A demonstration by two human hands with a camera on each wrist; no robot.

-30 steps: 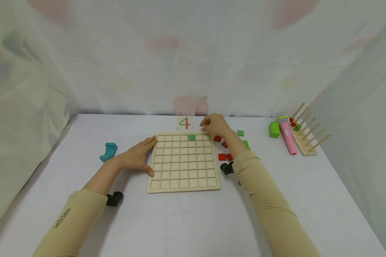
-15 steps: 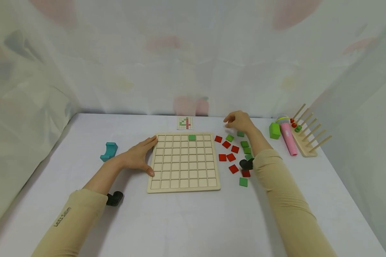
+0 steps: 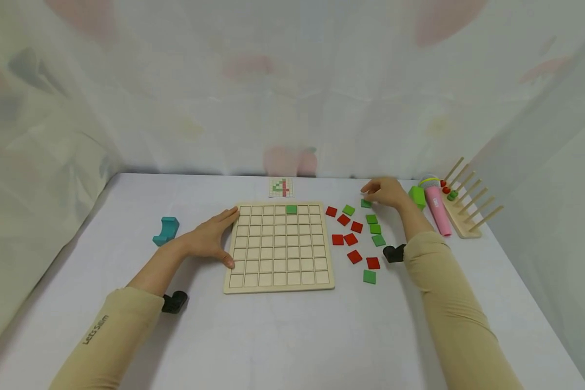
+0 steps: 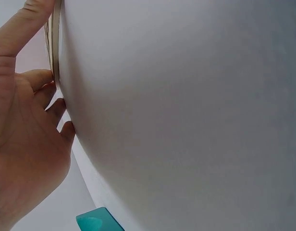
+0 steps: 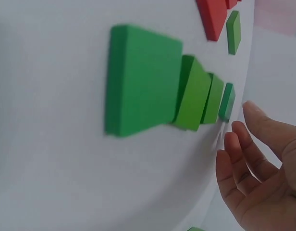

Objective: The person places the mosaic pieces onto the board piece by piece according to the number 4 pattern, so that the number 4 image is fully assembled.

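A wooden grid board [image 3: 279, 244] lies on the white table with one green tile [image 3: 291, 209] in its top row. My left hand [image 3: 206, 238] rests against the board's left edge, thumb and fingers spread; in the left wrist view the fingertips touch the board's side [image 4: 55, 48]. At the far right of the loose tiles, my right hand [image 3: 386, 192] is over a dark green tile [image 3: 366, 203]. The right wrist view shows its fingers loosely bent beside that tile [image 5: 227, 102], with a small gap between them and nothing held.
Several red tiles [image 3: 350, 239] and green tiles [image 3: 375, 229] are scattered right of the board. A pattern card [image 3: 281, 187] lies behind it. A teal arched block [image 3: 166, 231] is at left. A green block [image 3: 417, 197], pink microphone [image 3: 437, 210] and pegged stand [image 3: 463, 219] are at right.
My right hand has moved from the board's top right corner rightward, then down to the far green tile, uncovering other tiles. The left hand has stayed at the board's edge.
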